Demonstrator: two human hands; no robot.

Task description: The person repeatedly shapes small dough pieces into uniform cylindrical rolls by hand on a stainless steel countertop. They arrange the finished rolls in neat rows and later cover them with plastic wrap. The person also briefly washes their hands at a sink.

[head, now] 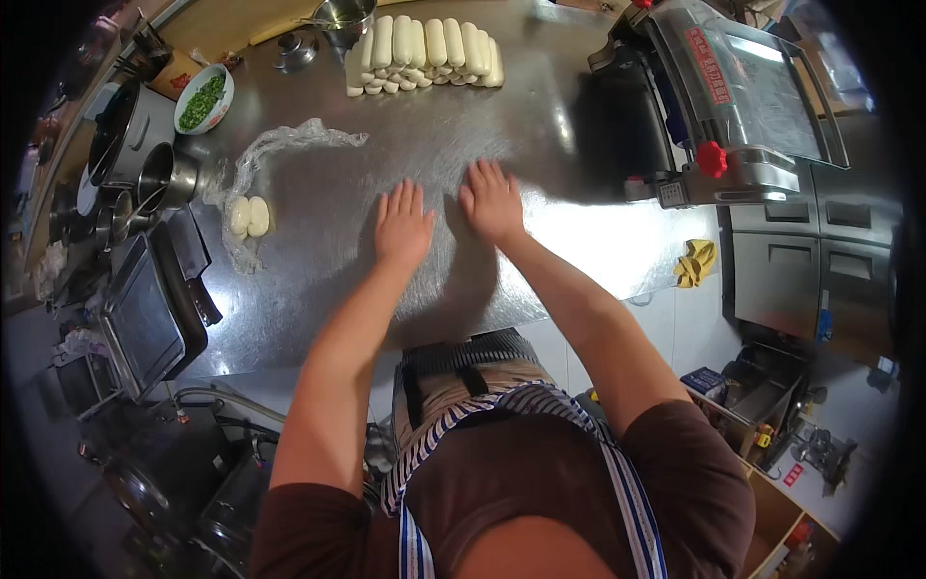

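My left hand point(404, 226) is palm down over the stainless steel table point(347, 289), fingers stretched forward and thumb a little apart. Beside it, farther forward, my right hand point(495, 204) has the same flat pose, with a dark shadow to its left. Nothing shows in either hand; the palms' undersides are hidden. To the left of my left hand lie two short pale dough pieces point(249, 216), side by side on crumpled clear plastic wrap point(282, 136). Beyond both hands, smooth dough rolls point(434, 47) are stacked in layers at the far side.
A dough sheeter-like machine point(723, 101) with a red knob occupies the right. At left are a bowl of chopped greens point(204, 99), pots point(160, 174), a cleaver point(189, 253) and a metal tray point(152, 311). A yellow cloth point(696, 263) lies at the right edge.
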